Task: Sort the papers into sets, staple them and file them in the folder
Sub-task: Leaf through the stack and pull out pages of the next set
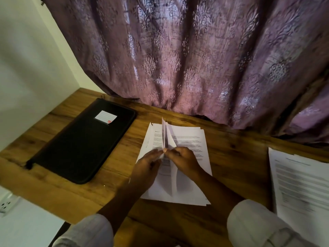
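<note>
Left hand, right hand: fingertips meet, each pinching the raised sheets | raised sheets stand upright over the paper stack, mid-desk | black folder: closed, flat, near the desk's left edge | second paper pile: right edge | purple curtain: along the far edge.

Bare bench lies open in two lanes. One runs between the black zip folder and the central paper stack, widening toward the near edge. A broader one separates that stack from the right-hand papers. The curtain closes the back, its hem on the wood. The wall closes the left.
</note>
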